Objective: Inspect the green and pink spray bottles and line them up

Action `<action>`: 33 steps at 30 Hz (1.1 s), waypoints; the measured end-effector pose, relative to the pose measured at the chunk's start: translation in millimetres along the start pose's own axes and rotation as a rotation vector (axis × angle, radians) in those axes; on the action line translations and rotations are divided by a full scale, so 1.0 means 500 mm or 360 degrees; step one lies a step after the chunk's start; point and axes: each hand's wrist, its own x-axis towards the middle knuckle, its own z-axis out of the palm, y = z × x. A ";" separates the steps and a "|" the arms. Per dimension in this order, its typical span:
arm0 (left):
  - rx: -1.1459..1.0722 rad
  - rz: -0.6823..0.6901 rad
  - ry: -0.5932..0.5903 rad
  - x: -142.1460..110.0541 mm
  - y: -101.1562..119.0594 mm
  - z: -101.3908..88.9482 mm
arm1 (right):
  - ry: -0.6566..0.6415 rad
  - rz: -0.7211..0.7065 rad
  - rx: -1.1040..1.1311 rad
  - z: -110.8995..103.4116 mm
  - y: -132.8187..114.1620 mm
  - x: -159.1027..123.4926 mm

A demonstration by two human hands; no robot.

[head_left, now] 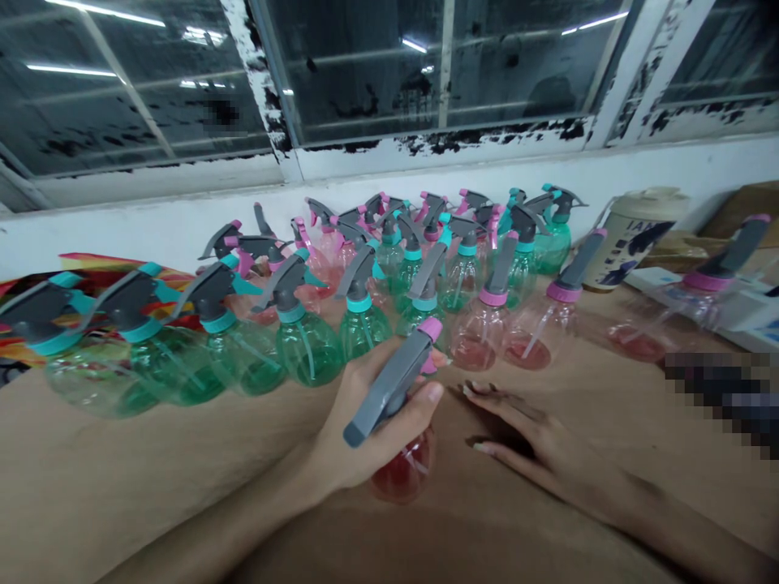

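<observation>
My left hand (pixel 371 422) is wrapped round the neck of a pink spray bottle (pixel 405 470) with a grey trigger head (pixel 389 385) and a pink nozzle tip, standing on the brown table (pixel 182 478). My right hand (pixel 535 442) lies just to its right, fingers stretched flat on the table and holding nothing. Right behind both hands stands a row of green spray bottles (pixel 304 345) and pink spray bottles (pixel 487 332).
Several more green and pink spray bottles crowd the back of the table up to the white wall (pixel 152 223) under the windows. A cream jug (pixel 633 239) stands at the back right, beside a white box (pixel 730 304). A colourful cloth (pixel 97 272) lies at the far left.
</observation>
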 end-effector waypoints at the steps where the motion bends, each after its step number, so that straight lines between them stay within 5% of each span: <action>1: -0.0002 0.0002 -0.0005 0.000 0.000 0.001 | 0.0005 -0.0002 -0.0004 0.000 0.000 0.000; 22: 0.0078 -0.0032 -0.0024 0.003 -0.002 0.001 | -0.0003 -0.0008 -0.0004 -0.001 0.002 0.000; 33: 0.0211 0.0063 -0.0185 0.012 0.002 -0.010 | -0.0035 -0.0002 -0.0025 -0.001 0.005 -0.002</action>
